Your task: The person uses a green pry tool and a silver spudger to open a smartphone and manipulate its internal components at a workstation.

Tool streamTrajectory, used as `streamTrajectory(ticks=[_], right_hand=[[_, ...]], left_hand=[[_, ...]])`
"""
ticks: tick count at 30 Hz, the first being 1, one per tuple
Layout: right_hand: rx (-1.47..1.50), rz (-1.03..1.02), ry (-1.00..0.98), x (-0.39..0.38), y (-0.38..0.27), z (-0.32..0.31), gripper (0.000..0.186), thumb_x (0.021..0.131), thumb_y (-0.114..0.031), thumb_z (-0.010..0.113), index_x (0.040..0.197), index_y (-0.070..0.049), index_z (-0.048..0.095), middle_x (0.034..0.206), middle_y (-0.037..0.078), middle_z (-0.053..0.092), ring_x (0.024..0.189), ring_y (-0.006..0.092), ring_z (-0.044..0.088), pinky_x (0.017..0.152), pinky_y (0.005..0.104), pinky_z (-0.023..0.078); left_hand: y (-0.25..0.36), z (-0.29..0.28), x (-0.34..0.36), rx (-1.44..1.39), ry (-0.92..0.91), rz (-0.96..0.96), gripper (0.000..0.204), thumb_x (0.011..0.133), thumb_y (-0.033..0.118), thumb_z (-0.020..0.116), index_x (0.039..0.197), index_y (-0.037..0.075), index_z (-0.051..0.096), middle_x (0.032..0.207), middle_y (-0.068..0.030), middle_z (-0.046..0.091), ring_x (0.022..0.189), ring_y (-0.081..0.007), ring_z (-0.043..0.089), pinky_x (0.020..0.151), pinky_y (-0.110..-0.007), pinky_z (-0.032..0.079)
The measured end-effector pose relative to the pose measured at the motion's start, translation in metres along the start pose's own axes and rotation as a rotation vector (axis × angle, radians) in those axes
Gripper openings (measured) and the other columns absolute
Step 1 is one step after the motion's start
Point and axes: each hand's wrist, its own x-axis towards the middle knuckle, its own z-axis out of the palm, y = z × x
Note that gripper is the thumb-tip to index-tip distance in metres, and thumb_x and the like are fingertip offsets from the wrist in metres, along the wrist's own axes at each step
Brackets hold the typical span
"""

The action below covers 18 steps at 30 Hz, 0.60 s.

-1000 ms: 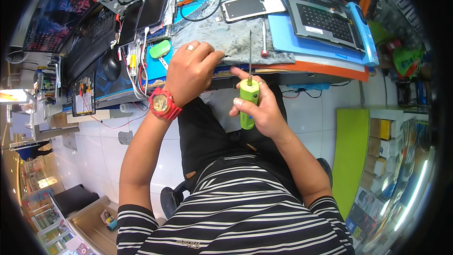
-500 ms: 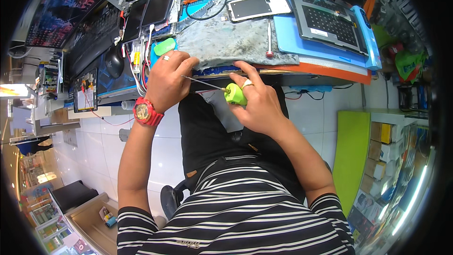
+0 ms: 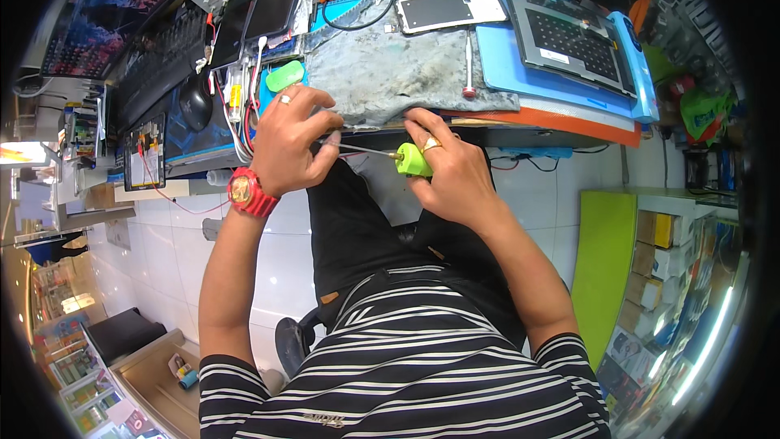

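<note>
A person in a striped shirt (image 3: pixel 390 341) holds a green driver (image 3: pixel 414 161) in front of the desk (image 3: pixel 561 138), above the dark trousers (image 3: pixel 349 228). The fingers of the right hand (image 3: pixel 455 175) are closed around its handle, the palm turned down over it and the forefinger reaching forward near the desk's edge. The left hand (image 3: pixel 288 142) (the one with a red watch (image 3: pixel 250 193) at the wrist) meets the driver's other end, thumb and forefinger a narrow gap apart at the tip of the thin metal shaft (image 3: pixel 370 149); whether they pinch it cannot be told from this angle. The shaft points to the person's left, its long axis running nearly crosswise, roughly along the desk's edge, with the tip slightly farther from the body than the handle.

Beyond the hands, a grey mat (image 3: pixel 366 73) covers the middle of the desk. On it lie a slim screwdriver (image 3: pixel 469 61), red end toward the person, and, near the far side, a white-framed phone (image 3: pixel 443 12). A laptop panel (image 3: pixel 569 32) rests at an angle to the right, on a blue sheet (image 3: pixel 497 65).
</note>
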Motion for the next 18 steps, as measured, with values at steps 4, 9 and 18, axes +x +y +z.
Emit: streamTrajectory(ticks=[4,9,18], right_hand=[[0.034,-0.037,0.008,-0.003,-0.002,0.000,0.056,0.074,-0.012,0.078,0.127,0.005,0.067,0.146,0.016,0.059,0.093,0.0357,0.075,0.079,0.0442,0.061],[0.020,-0.041,-0.005,0.001,-0.009,0.000,0.061,0.073,-0.011,0.077,0.130,0.005,0.064,0.144,0.019,0.059,0.091,0.0364,0.075,0.076,0.0452,0.061],[-0.023,-0.006,-0.048,0.004,-0.014,0.000,0.065,0.073,-0.012,0.077,0.134,0.007,0.062,0.146,0.024,0.059,0.086,0.0382,0.075,0.075,0.0454,0.062]], left_hand=[[-0.002,0.008,0.009,0.111,-0.097,-0.021,0.016,0.084,0.009,0.081,0.092,0.007,0.067,0.094,-0.0080,0.067,0.088,-0.0323,0.066,0.082,-0.047,0.053],[-0.004,0.006,0.021,0.176,-0.115,0.086,0.023,0.085,0.017,0.083,0.095,0.008,0.064,0.089,-0.0073,0.066,0.084,-0.0309,0.066,0.085,-0.043,0.054],[-0.009,0.011,0.024,0.264,-0.208,0.188,0.017,0.084,0.017,0.077,0.094,0.010,0.064,0.085,-0.0065,0.062,0.087,-0.0277,0.068,0.087,-0.044,0.055]])
